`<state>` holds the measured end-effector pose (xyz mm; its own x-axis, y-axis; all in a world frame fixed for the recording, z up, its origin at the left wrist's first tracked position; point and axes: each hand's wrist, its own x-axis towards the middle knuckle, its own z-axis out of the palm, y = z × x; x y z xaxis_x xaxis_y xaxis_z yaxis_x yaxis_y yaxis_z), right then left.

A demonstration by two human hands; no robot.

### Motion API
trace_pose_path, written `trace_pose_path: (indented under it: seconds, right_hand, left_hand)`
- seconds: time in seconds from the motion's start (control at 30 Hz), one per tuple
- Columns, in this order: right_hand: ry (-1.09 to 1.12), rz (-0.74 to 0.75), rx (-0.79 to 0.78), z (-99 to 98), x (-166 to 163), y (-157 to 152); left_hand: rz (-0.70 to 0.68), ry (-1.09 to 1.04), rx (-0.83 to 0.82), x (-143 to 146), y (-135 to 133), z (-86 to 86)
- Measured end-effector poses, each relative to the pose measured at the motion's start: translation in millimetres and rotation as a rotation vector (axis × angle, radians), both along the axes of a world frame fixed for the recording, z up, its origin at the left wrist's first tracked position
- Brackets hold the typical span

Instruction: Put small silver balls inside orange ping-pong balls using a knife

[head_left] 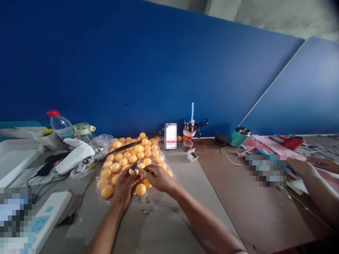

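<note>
Meeting above the near part of a clear plastic bag (104, 200) of orange table-tennis balls (123, 162), the left hand (125, 183) and right hand (159, 176) close their fingers on a small shiny piece (136, 169), too blurred to name. Right of the bag, grey counter (185, 173) gives elbow room up to a brown surface (219, 176); left of it, crumpled clear plastic (102, 143) crowds the edge. The balls look smooth and round; silvery beads (148, 212) lie just in front of the bag.

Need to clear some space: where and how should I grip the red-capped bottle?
Take the bottle by its neck, under the red cap, probably from above: the top stands free, while the white cup and lidded jar crowd its lower body.
</note>
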<state>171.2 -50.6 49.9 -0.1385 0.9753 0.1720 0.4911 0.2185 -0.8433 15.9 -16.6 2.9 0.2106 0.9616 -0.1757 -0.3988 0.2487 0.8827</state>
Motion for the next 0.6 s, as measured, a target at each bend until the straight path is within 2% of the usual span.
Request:
trace_pose_path:
  seconds: [0.3,0.43,0.6]
  right_hand:
    - [-0.025,0.006,0.024,0.9,0.4,-1.2]
    - [-0.069,-0.030,0.002,1.1,-0.1,-1.5]
    - [-0.038,0.003,0.029,3.4,-0.9,-2.5]
  left_hand:
    - [-0.005,0.005,0.013,-1.7,3.1,-8.2]
    - [-0.003,0.002,0.002,-1.9,3.3,-7.9]
    - [-0.016,-0.020,0.023,-1.0,2.4,-6.5]
